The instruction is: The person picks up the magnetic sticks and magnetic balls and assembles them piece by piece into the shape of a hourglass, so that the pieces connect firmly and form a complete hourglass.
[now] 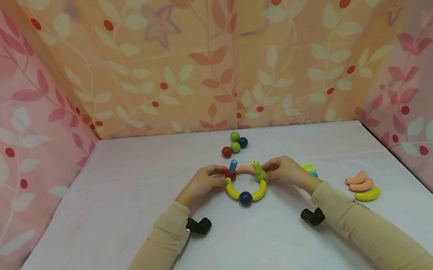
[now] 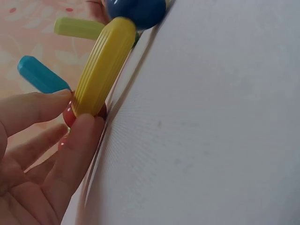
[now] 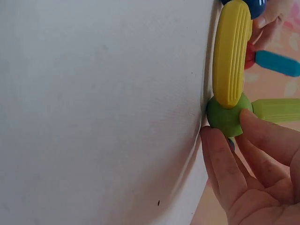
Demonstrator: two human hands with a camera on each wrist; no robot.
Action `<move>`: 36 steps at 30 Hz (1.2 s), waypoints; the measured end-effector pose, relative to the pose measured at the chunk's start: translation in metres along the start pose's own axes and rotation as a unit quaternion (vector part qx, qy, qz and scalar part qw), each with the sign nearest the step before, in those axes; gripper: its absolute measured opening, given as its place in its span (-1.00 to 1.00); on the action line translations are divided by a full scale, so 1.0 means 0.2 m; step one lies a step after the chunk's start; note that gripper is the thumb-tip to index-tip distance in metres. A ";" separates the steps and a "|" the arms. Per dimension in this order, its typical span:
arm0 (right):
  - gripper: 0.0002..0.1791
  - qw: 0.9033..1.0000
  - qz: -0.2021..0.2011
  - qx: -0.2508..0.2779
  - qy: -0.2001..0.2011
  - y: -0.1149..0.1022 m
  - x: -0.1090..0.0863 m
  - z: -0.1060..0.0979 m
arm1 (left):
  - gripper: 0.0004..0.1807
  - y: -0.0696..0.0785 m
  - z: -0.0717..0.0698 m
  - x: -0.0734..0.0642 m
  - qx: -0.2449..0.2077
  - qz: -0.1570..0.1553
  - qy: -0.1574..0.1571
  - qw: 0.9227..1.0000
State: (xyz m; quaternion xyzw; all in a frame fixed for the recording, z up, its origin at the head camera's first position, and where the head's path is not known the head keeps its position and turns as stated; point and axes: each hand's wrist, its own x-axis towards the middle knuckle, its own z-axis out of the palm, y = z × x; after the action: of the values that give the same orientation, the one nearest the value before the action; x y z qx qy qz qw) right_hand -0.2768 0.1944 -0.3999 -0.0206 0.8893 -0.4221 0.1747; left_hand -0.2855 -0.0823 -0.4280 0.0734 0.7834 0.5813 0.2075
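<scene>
Left hand (image 1: 201, 184) grips one red ball (image 1: 230, 175), right hand (image 1: 289, 172) one green ball (image 3: 228, 119), each bearing one stick (image 1: 233, 165).

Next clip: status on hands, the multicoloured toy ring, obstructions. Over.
Left hand holding glossy red ball, right hand glossy green ball. Multicoloured toy ring looks closed, blue stick and lime stick pointing up. No obstruction visible; loose coloured balls beyond.

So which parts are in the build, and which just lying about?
In the build: two yellow curves, pink curve, red ball, green ball, navy ball, blue stick, green stick.

Lying about, perhaps spares: four loose balls, partly hidden sticks, three curves.
</scene>
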 end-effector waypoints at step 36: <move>-0.40 0.997 0.055 -0.022 0.051 0.37 -0.08 -0.46 | -0.69 -0.01 0.03 0.02 -0.028 -0.030 0.017 0.999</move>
State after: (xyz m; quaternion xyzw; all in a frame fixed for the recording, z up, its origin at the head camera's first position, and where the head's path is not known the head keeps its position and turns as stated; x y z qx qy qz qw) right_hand -0.2831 0.3140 -0.3981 0.0456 0.9060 -0.3926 0.1512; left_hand -0.2873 -0.0763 -0.4329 0.0344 0.7719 0.5980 0.2131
